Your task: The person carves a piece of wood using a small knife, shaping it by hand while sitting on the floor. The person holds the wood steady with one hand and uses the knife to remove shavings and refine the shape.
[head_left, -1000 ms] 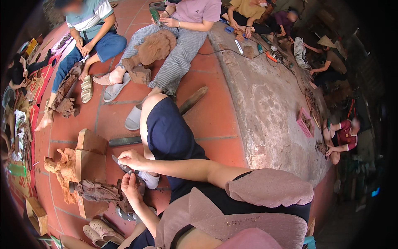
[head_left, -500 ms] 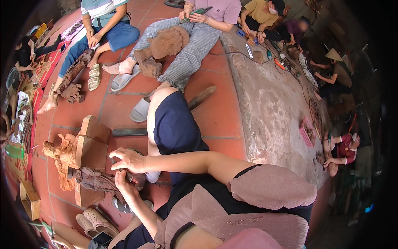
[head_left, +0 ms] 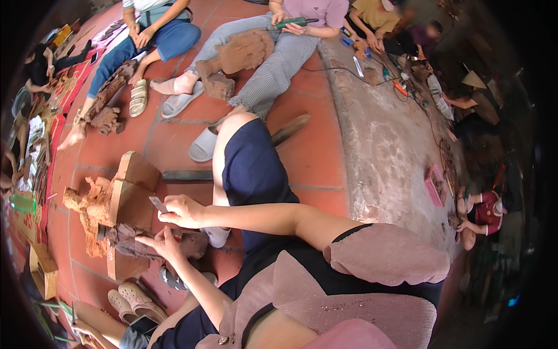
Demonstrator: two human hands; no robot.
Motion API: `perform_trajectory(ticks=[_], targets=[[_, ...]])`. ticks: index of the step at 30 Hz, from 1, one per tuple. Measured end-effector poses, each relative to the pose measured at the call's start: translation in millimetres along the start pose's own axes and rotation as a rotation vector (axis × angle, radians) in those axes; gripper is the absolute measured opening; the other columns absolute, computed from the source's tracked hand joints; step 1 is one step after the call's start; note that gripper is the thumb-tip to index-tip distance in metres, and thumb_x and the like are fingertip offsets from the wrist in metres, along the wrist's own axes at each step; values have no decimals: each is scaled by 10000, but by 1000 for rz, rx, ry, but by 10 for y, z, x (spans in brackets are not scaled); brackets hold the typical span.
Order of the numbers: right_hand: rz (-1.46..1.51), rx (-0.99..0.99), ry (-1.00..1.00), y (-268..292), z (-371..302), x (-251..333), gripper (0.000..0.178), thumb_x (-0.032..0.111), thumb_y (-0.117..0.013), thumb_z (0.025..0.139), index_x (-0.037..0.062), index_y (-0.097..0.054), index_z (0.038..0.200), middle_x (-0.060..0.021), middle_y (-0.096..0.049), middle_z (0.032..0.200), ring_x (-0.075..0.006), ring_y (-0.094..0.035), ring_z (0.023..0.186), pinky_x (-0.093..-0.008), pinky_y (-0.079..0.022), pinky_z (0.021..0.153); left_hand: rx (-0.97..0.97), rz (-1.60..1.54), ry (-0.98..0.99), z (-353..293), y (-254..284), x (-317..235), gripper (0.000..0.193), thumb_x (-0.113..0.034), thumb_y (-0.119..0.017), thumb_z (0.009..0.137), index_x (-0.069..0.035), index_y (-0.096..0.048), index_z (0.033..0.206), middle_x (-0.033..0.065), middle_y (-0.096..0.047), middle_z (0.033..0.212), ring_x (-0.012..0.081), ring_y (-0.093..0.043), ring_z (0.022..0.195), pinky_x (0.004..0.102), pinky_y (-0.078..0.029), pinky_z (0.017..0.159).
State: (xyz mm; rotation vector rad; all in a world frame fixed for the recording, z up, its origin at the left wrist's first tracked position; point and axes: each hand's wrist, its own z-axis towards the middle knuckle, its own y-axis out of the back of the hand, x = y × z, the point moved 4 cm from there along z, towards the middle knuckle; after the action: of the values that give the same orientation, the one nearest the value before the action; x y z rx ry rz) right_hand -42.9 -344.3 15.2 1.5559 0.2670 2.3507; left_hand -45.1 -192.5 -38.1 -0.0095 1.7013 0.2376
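My right hand (head_left: 185, 212) is closed around a small flat grey blade-like piece (head_left: 157, 204), which sticks out past the fingers. It is raised beside a reddish-brown wooden block (head_left: 135, 200). Just below, my left hand (head_left: 167, 243) has its index finger stretched out over a dark carved wood piece (head_left: 189, 244); the other fingers are partly bent, and I see nothing held in them. The dark carving lies across the block's lower part, its near end by my leg. Against the block's far left side rests a lighter orange carved wood figure (head_left: 96, 203).
Sandals (head_left: 136, 302) and a phone (head_left: 144, 326) lie at the lower left, near a small wooden box (head_left: 43, 270). Across from me a person holds a green power tool (head_left: 294, 23) above a carving (head_left: 247, 51). Cables and tools (head_left: 400, 87) lie on the concrete strip at right.
My right hand's spread fingers have closed on the flat grey piece. My left hand, earlier around a small greyish thing, has moved left with its finger extended. The whole view has shifted slightly.
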Motion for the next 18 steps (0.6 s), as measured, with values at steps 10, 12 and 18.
perform_trajectory(ticks=[10,12,18], targets=[[113,-23,-46,-102,225,-42,169,185,-644,890,17,-650,880,-52,-640,738,-118,-610,631,-267,-495,560,208,139,-69,-179,-62,-116,300,-183,-613,873,37,-621,1076,113,-662,893,141,-625,720,259,-506,606],[387,24,-270,-149,189,33,95,66,-648,871,0,-657,939,-56,-652,856,-104,-620,674,-232,-515,580,307,-248,279,-364,-31,-59,262,-161,-549,922,8,-620,1109,75,-645,768,85,-551,556,215,-435,478],[-157,154,239,-147,-116,102,243,-41,-667,684,69,-666,900,-81,-570,861,-243,-617,749,-327,-508,609,342,-521,435,-659,84,-304,413,-414,-464,968,-41,-613,875,42,-618,695,81,-545,520,209,-465,496]])
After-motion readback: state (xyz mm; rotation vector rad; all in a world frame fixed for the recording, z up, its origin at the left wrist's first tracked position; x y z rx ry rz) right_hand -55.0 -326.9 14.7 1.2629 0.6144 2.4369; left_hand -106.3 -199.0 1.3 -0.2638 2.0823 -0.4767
